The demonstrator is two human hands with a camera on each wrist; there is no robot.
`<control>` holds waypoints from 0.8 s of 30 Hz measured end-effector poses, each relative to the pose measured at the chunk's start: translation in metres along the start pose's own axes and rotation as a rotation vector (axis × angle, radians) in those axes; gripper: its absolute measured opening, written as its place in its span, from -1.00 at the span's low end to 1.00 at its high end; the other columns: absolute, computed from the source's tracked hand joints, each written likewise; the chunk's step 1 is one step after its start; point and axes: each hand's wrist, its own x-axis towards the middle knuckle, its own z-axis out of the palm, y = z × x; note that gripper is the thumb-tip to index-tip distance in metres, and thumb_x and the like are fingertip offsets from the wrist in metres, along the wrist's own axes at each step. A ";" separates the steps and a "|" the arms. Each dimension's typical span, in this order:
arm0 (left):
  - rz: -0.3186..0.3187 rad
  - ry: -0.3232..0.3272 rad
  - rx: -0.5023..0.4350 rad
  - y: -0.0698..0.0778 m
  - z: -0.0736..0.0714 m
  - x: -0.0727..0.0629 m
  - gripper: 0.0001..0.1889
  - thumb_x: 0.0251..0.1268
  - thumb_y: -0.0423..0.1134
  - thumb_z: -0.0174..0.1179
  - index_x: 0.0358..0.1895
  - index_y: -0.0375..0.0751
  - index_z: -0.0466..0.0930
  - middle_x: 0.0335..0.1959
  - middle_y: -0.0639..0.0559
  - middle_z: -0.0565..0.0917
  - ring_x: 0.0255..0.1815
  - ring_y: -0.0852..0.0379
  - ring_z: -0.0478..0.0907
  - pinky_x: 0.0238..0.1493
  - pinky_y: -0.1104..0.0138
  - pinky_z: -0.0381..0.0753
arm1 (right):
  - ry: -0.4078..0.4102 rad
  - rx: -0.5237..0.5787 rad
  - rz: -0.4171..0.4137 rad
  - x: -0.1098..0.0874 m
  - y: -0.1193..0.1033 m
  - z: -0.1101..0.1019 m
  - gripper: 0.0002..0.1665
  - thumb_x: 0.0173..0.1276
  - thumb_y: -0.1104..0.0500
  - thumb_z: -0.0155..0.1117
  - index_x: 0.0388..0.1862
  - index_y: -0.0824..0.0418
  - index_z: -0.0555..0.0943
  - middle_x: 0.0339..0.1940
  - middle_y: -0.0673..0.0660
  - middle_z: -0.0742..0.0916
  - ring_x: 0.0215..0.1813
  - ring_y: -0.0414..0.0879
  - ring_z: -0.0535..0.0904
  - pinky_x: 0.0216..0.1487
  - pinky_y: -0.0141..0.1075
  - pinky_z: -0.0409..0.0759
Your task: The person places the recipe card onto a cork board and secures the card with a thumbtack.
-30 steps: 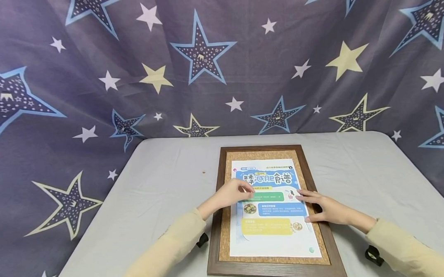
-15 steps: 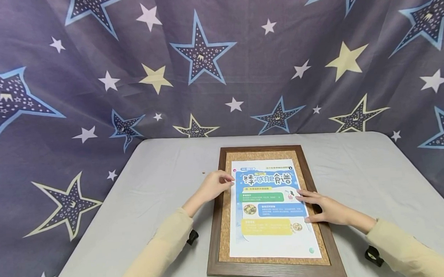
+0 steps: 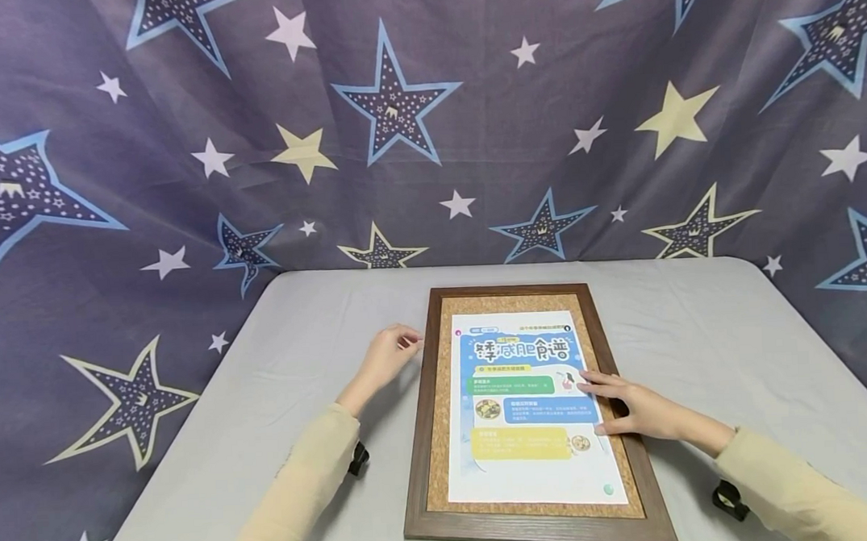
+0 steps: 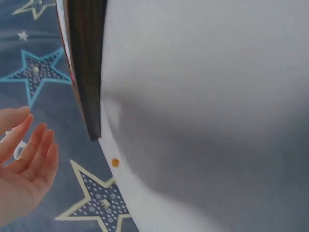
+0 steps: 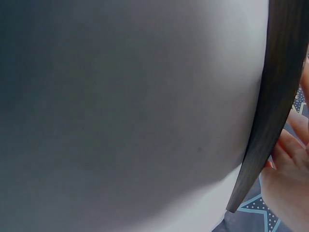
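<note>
My left hand (image 3: 389, 355) is over the table just left of the frame, its fingertips close to the frame's left edge. Its fingers are loosely bent with nothing seen between them; the left wrist view shows the thumb near the index fingertip. My right hand (image 3: 646, 410) lies across the right side of the frame, fingers spread, fingertips on the right edge of a printed poster (image 3: 537, 480). The poster lies on a cork board (image 3: 508, 303) with a dark brown wooden frame (image 3: 539, 530). A pink dot (image 3: 458, 332) and a dark dot (image 3: 568, 327) mark its upper corners.
A small round orange thing (image 4: 115, 162) lies on the table near the frame's far left corner; the left hand covers it in the head view. Grey cloth covers the table (image 3: 319, 308). A star-patterned curtain (image 3: 501, 146) hangs behind it.
My left hand has moved left and slightly away, from over the poster, across the frame's left side, to the table beside it. My right hand and the board have stayed put.
</note>
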 end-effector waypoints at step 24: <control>0.001 -0.057 0.113 -0.163 0.030 0.047 -0.83 0.02 -0.38 0.15 -0.26 -0.18 0.60 -0.38 -0.05 0.58 -0.40 0.10 0.50 -0.39 0.33 0.46 | -0.007 -0.007 0.009 0.000 0.000 -0.001 -0.19 0.09 -0.07 0.26 0.17 0.43 0.33 0.25 0.39 0.30 0.22 0.34 0.17 0.03 0.13 0.29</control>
